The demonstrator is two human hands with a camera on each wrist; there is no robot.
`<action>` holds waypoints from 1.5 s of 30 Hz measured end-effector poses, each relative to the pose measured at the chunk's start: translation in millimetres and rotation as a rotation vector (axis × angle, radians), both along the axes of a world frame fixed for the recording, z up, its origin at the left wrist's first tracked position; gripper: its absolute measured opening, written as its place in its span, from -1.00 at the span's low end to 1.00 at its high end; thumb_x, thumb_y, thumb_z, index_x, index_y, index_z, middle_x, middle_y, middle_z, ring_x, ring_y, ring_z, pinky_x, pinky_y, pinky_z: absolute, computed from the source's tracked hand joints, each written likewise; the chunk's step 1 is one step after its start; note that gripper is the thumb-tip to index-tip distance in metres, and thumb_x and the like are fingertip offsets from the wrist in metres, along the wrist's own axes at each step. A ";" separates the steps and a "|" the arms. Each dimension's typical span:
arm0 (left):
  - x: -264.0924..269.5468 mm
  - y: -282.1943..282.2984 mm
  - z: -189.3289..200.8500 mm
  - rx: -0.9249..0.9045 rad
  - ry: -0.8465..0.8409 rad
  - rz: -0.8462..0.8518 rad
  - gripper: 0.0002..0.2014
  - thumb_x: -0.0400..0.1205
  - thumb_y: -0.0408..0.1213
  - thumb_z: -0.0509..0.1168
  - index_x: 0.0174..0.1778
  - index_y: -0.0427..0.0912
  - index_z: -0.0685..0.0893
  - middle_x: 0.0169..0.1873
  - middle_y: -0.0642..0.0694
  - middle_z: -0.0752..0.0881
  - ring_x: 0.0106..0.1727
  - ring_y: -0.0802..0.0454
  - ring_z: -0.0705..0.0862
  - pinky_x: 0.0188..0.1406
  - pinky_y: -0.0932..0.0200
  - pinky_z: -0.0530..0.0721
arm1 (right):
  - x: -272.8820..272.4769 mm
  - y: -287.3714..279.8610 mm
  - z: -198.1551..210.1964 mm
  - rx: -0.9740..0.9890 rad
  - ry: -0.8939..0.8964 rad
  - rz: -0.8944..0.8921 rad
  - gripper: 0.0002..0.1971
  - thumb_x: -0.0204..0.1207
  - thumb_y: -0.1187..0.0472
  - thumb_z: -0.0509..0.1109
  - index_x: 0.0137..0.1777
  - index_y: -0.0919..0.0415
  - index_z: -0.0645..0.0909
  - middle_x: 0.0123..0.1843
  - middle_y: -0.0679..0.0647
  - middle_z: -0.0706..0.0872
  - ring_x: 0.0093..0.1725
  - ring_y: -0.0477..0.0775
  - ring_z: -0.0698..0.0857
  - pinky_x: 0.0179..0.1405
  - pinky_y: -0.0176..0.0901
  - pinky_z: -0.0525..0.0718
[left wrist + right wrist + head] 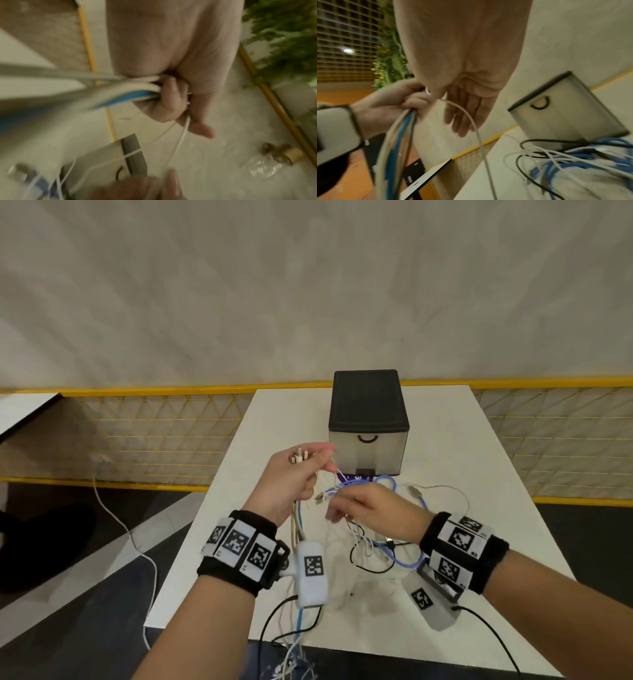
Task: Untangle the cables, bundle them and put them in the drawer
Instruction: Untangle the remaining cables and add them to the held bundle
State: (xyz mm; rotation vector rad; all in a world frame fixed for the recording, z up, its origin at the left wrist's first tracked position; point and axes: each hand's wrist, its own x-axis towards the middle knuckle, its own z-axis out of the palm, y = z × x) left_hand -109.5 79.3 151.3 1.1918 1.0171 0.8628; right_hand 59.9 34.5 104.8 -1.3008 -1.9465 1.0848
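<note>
The left hand (289, 474) grips a bundle of freed cables (297, 529) hanging off the bench (479, 508); the right hand (368, 510), fingers relaxed, hovers over the tangle (376, 546) directly below, nearer it.

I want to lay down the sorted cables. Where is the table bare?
Bare: the table right of the drawer unit, and the strip left of it. Crowded: the cable tangle in front of the unit, under the right hand.
</note>
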 end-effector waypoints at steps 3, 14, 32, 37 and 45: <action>-10.3 -2.2 12.3 0.148 -0.029 -0.039 -0.83 0.73 -0.26 0.30 0.17 -0.14 0.74 -0.39 -0.07 0.65 -0.58 0.14 0.22 -0.64 0.31 0.17 | 12.3 11.1 -5.0 -0.097 0.283 -0.309 -0.67 0.67 0.23 0.26 0.40 0.08 0.36 -0.07 0.20 0.69 -0.12 0.18 0.81 0.10 0.17 0.75; -41.1 -16.3 26.6 0.260 -0.066 -0.218 -0.74 0.63 -0.12 0.36 0.24 0.08 0.70 -0.31 -0.14 0.74 -0.60 0.16 0.23 -0.63 0.33 0.21 | 0.7 49.2 28.3 -0.102 0.441 -0.242 -0.74 0.68 0.28 0.23 0.17 0.51 0.56 0.14 0.35 0.72 0.14 0.14 0.74 0.22 0.01 0.71; 9.3 6.4 -2.5 0.226 0.351 0.015 -0.81 0.72 -0.25 0.32 0.01 -0.31 0.75 -0.17 -0.22 0.84 -0.70 0.36 0.49 -0.66 0.49 0.38 | -6.1 22.4 70.2 0.220 0.421 -0.171 -0.66 0.62 0.37 0.31 0.39 0.25 0.48 0.08 0.24 0.73 -0.04 0.16 0.79 0.02 -0.07 0.77; 2.8 8.7 -10.9 0.206 0.236 -0.017 -0.83 0.74 -0.21 0.30 0.01 -0.18 0.77 -0.43 0.09 0.74 -0.66 0.28 0.42 -0.64 0.37 0.31 | 5.9 33.9 23.2 0.094 0.088 -0.160 -0.83 0.64 0.17 0.32 0.15 0.13 0.67 -0.11 -0.18 0.67 -0.13 -0.12 0.67 -0.09 -0.19 0.71; -9.7 15.1 -7.1 0.325 0.157 0.066 -0.83 0.74 -0.27 0.30 0.07 -0.22 0.79 -0.01 -0.19 0.85 -0.64 0.29 0.44 -0.64 0.48 0.36 | 24.2 54.7 -12.9 -0.016 0.050 -0.219 -0.82 0.66 0.28 0.27 -0.06 0.34 0.68 -0.24 0.10 0.73 -0.31 -0.18 0.70 -0.19 -0.30 0.65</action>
